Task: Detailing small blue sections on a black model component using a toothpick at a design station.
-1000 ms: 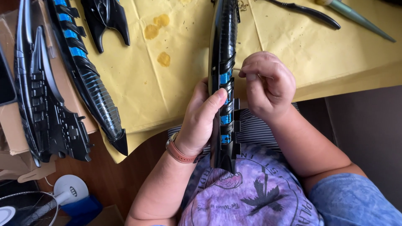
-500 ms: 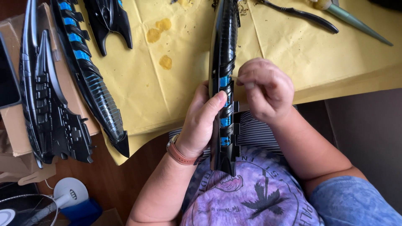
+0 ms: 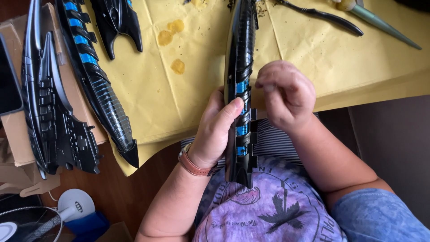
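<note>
the person sits at the table edge with a long black model hull (image 3: 238,89) stood almost on end, its lower tip resting against the purple shirt (image 3: 268,210) and its upper part running up over the yellow paper sheet (image 3: 197,98). blue panels show along the hull's middle. the left hand (image 3: 217,130) is wrapped round the hull from the left side, thumb laid across the blue strip, fingers closed behind it; a brown strap (image 3: 192,165) sits on that wrist. the right hand (image 3: 286,94) is curled loosely just beside the hull's right edge, fingertips pinched together near the notched rim; whether it has something small between them i cannot tell.

to the left on the paper lies a second long black piece with blue bands (image 3: 96,85), and beyond it a wider dark ribbed section (image 3: 53,116) resting on cardboard. a shorter black forked part (image 3: 118,24) lies near the top. a few amber blobs (image 3: 172,31) mark the paper. at the upper right lie a black tool (image 3: 327,17) and a greenish pointed stick (image 3: 383,26). a small white fan (image 3: 36,219) stands on the floor below left.
</note>
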